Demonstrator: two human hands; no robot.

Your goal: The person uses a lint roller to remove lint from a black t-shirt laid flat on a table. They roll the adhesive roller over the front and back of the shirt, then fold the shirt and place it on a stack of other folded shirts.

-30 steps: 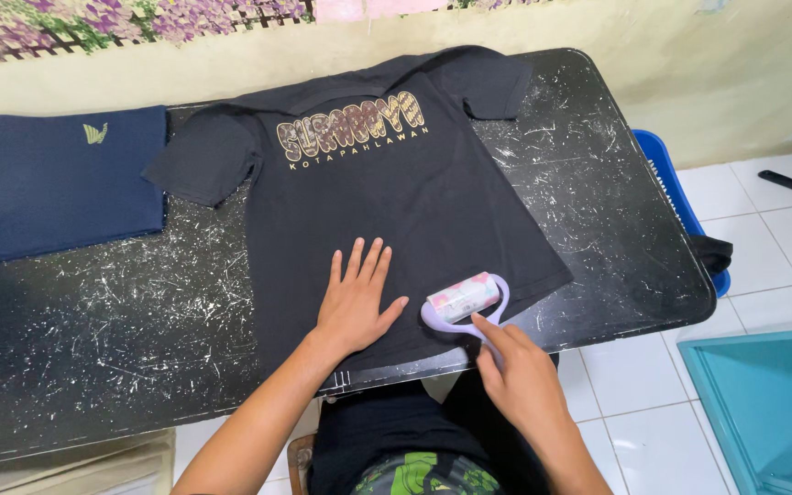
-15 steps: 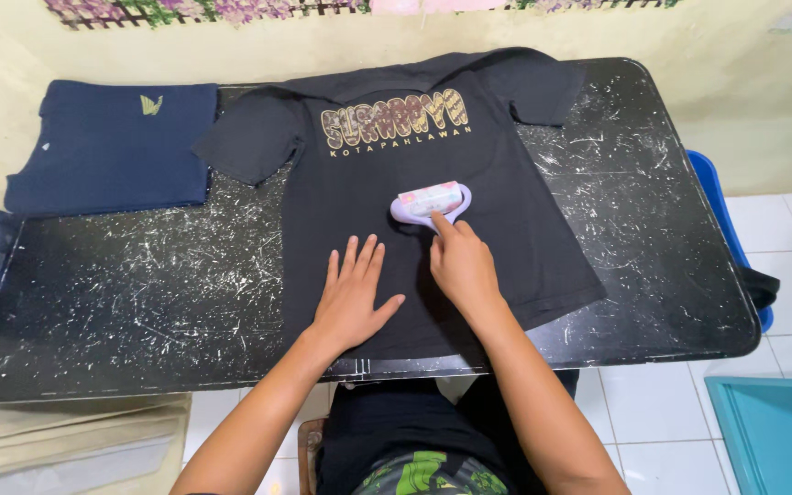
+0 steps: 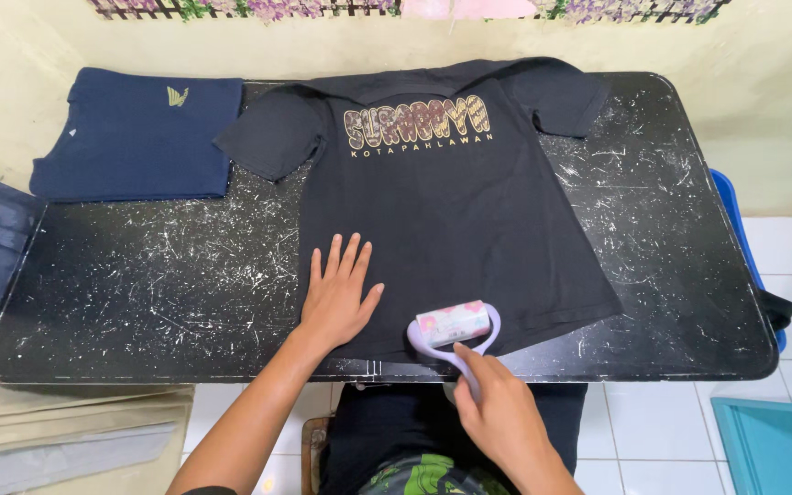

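- Black t-shirt (image 3: 451,220) lies flat on the scratched black table (image 3: 139,275), its gold print at the far end.
- Left hand (image 3: 336,298) rests flat on the shirt's near left part, fingers spread, holding nothing.
- Right hand (image 3: 497,412) grips the handle of the purple lint roller (image 3: 454,328), which sits on the shirt's near hem, just right of the left hand.
- Folded navy shirt (image 3: 135,137) lies left of the black t-shirt.

Two shirts (one black (image 3: 451,211), one folded navy (image 3: 139,137)), one lint roller (image 3: 454,325), one table (image 3: 139,293).

bare table (image 3: 158,275) left, folded shirt (image 3: 135,137) (far corner)
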